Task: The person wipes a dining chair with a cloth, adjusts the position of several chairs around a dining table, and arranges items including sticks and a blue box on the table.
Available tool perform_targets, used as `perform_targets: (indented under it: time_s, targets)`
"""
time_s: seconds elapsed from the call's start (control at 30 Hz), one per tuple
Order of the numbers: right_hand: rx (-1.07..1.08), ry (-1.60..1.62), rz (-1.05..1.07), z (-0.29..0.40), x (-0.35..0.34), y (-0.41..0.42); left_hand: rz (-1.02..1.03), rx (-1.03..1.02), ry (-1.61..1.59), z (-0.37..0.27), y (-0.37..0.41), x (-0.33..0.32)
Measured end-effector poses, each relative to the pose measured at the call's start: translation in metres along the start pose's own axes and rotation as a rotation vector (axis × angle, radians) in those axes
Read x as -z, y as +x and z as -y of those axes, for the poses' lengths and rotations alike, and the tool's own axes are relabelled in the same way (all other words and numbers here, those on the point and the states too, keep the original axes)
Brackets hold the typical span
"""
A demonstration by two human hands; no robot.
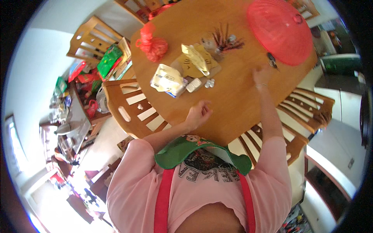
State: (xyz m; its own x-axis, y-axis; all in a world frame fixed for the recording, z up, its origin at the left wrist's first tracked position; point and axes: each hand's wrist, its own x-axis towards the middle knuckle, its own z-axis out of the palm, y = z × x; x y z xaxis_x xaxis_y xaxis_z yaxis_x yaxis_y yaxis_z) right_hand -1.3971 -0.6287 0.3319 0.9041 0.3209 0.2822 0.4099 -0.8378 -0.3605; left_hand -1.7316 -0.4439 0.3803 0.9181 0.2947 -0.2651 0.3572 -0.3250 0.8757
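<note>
My left hand (199, 114) is over the near part of the wooden table (230, 113), its fingers loosely curled and nothing visible in them. Farther out on the right, my right hand (261, 75) is blurred, and what its fingers hold, if anything, cannot be made out. Just beyond it lies a dark bunch of keys (272, 61). Ahead of my left hand are a small white box (193, 85) and several small white round pieces (209, 83). A plastic-wrapped tissue pack (167, 78) lies left of them. Behind these sits crumpled yellow packaging (193, 61).
A tied red plastic bag (156, 49) stands at the table's left. Thin brown sticks (224, 40) fan out farther back. At the far right is a red mesh food cover (281, 32). Wooden chairs (132, 106) ring the table, one carrying a green package (110, 60).
</note>
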Motion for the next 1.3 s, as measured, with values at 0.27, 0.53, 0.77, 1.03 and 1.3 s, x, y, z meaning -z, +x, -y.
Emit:
perform_targets:
  time_s: [0.27, 0.53, 0.77, 1.03, 1.3]
  targets:
    - [0.032, 0.04, 0.116, -0.184, -0.053, 0.071, -0.764, -0.382, 0.292, -0.077, 0.024, 0.176]
    - [0.14, 0.021, 0.086, -0.046, -0.038, 0.003, -0.589, -0.203, 0.292, -0.048, 0.126, 0.223]
    - [0.148, -0.135, 0.318, 0.074, -0.005, -0.084, -0.204, -0.403, 0.593, -0.068, 0.228, 0.18]
    - [0.127, 0.5, 0.2, 0.158, -0.007, -0.016, 0.324, -0.531, 0.749, -0.035, 0.343, 0.142]
    - [-0.067, 0.835, 0.242, 0.167, -0.04, 0.005, 0.29, -0.397, 0.633, -0.037, 0.337, 0.127]
